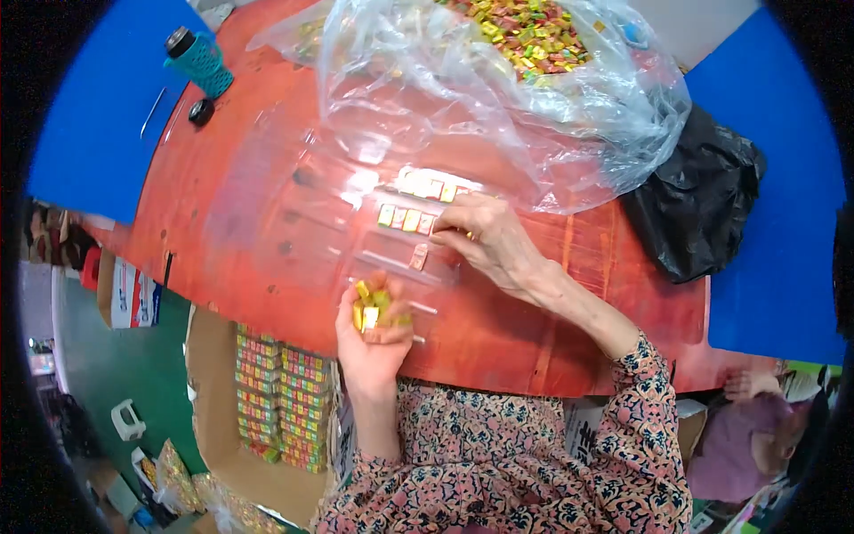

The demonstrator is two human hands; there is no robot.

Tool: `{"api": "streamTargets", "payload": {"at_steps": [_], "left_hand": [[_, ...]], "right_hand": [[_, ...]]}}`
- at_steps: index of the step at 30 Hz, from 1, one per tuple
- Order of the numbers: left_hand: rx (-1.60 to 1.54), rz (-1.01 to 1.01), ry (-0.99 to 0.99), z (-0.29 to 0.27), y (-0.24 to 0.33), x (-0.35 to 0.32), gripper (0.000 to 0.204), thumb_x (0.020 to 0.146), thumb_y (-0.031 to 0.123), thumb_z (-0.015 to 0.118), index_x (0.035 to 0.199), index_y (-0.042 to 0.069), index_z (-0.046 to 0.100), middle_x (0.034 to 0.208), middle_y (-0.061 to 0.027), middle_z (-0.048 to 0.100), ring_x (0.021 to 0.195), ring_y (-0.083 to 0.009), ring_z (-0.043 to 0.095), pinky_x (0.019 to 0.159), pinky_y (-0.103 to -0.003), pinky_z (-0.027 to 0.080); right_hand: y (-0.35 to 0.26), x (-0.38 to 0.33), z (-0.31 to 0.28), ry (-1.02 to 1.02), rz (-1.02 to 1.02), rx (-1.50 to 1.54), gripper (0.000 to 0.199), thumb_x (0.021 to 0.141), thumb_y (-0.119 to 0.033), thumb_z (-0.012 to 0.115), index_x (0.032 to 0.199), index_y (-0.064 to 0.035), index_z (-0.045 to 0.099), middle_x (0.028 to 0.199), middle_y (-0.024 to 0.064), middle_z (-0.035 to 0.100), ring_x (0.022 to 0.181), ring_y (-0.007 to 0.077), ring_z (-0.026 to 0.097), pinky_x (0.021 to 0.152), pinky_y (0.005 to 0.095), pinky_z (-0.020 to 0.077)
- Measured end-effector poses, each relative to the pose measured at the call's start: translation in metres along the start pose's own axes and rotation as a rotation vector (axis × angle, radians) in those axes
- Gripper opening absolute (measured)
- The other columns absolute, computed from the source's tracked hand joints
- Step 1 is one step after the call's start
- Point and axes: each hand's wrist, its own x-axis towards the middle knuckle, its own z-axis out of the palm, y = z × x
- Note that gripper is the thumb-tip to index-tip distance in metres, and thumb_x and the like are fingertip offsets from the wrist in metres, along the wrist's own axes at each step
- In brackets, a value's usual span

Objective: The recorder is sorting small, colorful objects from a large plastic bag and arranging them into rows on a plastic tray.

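My left hand (pixel 378 343) is cupped with curled fingers around several small yellow wrapped candies (pixel 371 317), just off the table's near edge. My right hand (pixel 485 236) has its thumb and fingertips pinched together at the right end of a row of small wrapped candies (pixel 405 218). Whatever lies between those fingertips is hidden. That row sits in a clear plastic tray (pixel 378 258) with long compartments. Behind it another row of candies (pixel 436 189) shows under glare, partly covered by the right hand. A single reddish candy (pixel 419 257) stands in the compartment nearer me.
A large clear bag (pixel 587 133) spills loose candies (pixel 534 40) at the back. Beside it lies a black bag (pixel 698 196). A teal bottle (pixel 200 64) and black cap (pixel 201 111) stand far left. Below, a cardboard box (pixel 209 392) holds stacked packs. Another person (pixel 738 436) is at right.
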Motion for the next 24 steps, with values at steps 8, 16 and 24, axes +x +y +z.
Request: {"api": "streamTargets", "payload": {"at_steps": [8, 16, 24], "left_hand": [[-0.252, 0.059, -0.208, 0.000, -0.005, 0.010, 0.039, 0.091, 0.023, 0.037, 0.117, -0.005, 0.046, 0.122, -0.0251, 0.047, 0.118, -0.0370, 0.043, 0.091, -0.045, 0.046], [-0.283, 0.052, -0.285, -0.001, -0.006, 0.002, 0.045, 0.091, 0.024, 0.029, 0.125, -0.003, 0.041, 0.133, -0.0223, 0.038, 0.125, -0.0353, 0.036, 0.103, -0.049, 0.031], [-0.216, 0.044, -0.233, 0.001, -0.009, 0.001, 0.046, 0.091, 0.024, 0.029, 0.129, 0.000, 0.037, 0.136, -0.0188, 0.035, 0.129, -0.0315, 0.029, 0.106, -0.048, 0.021]], "right_hand": [[-0.041, -0.013, 0.004, -0.217, 0.527, 0.674, 0.031, 0.093, -0.026, 0.048, 0.102, 0.0017, 0.058, 0.084, 0.0017, 0.060, 0.074, 0.0068, 0.057, 0.063, 0.0195, 0.0456], [-0.046, -0.022, 0.023, -0.159, 0.636, 0.753, 0.031, 0.088, -0.026, 0.056, 0.106, -0.0008, 0.057, 0.087, 0.0011, 0.061, 0.071, 0.0055, 0.056, 0.062, 0.0192, 0.0450], [-0.038, -0.020, 0.021, -0.124, 0.607, 0.686, 0.026, 0.085, -0.020, 0.061, 0.100, 0.0018, 0.059, 0.084, 0.0026, 0.063, 0.072, 0.0076, 0.058, 0.064, 0.0209, 0.0462]]}}
